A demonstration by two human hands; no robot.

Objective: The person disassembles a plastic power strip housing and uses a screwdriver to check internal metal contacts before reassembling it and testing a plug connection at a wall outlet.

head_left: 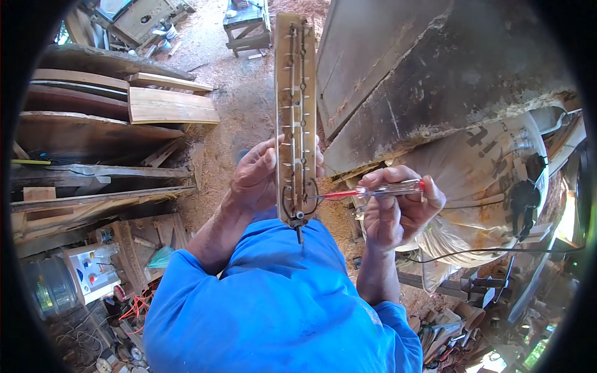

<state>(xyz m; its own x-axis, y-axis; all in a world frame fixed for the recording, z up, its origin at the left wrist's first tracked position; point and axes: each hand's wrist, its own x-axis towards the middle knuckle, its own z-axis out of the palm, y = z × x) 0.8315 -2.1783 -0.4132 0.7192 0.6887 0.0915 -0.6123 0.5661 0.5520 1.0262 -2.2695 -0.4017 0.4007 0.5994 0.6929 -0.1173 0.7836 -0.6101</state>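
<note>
My left hand is wrapped round a long, narrow tan piece that looks like an opened power strip, held upright in front of my chest. Two metal strips with small side tabs run along its inside. Curved dark wires show at its near end, where a short dark stub sticks out toward my blue shirt. In my right hand is a screwdriver with a clear handle, a red end and a red-sleeved shaft. It points left, its tip at the strip's near end by the wires; whether it touches is too small to tell.
Wooden planks are stacked at the left. A large dark slab fills the upper right, above a stained pale sack. A small wooden table stands ahead on the shavings-covered floor. Tools and scraps lie at lower right, beside a dark cable.
</note>
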